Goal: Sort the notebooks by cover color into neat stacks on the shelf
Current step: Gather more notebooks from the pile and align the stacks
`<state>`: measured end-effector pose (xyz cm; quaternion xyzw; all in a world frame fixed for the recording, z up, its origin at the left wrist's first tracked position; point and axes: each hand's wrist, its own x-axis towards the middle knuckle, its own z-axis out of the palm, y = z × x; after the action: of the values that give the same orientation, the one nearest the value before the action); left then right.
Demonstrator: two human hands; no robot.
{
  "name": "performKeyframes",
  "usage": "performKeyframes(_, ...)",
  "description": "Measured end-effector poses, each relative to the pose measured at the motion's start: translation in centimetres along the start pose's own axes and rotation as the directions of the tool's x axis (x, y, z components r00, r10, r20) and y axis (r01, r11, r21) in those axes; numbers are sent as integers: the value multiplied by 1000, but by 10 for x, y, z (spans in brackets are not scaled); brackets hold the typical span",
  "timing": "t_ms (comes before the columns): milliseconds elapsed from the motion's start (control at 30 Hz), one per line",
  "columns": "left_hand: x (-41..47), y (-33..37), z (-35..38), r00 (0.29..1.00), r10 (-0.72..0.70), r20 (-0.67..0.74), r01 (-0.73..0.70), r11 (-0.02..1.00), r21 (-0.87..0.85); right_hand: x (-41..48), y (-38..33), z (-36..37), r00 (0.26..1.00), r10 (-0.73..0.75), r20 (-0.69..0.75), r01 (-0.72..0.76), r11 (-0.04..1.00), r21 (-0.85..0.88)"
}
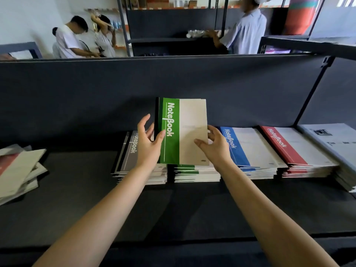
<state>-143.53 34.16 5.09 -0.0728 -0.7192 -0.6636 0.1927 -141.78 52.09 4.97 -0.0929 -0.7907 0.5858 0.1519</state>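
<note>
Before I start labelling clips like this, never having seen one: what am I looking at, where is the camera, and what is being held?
No machine here: these are a person's two bare hands, filmed by one camera worn on the head, looking forward and down. The left hand and right hand each pinch an edge of a green notebook, thumb on the cover, above the green stack. On the dark shelf also lie a grey stack, a blue stack, a red stack and a loose pile at far left.
</note>
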Motion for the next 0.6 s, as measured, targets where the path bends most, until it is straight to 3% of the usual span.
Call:
performKeyframes(167, 2, 0, -21, 999, 33, -22, -32, 999, 24, -6, -5, 22, 1000, -4, -20, 5, 998, 56)
performKeyframes(367, 8, -7, -62, 996, -41, -75, 47, 995, 89, -5, -3, 19, 996, 39, -80, -37, 999, 23)
performKeyframes(500, 20, -19, -83, 991, -133, -19, 129, 905, 406, -3, 2, 8, 997, 19, -79, -38, 969, -244)
performKeyframes(600, 27, -26, -84, 990, -118, 75, 39, 747, 664, -3, 8, 9, 998, 8, -67, -36, 905, -423)
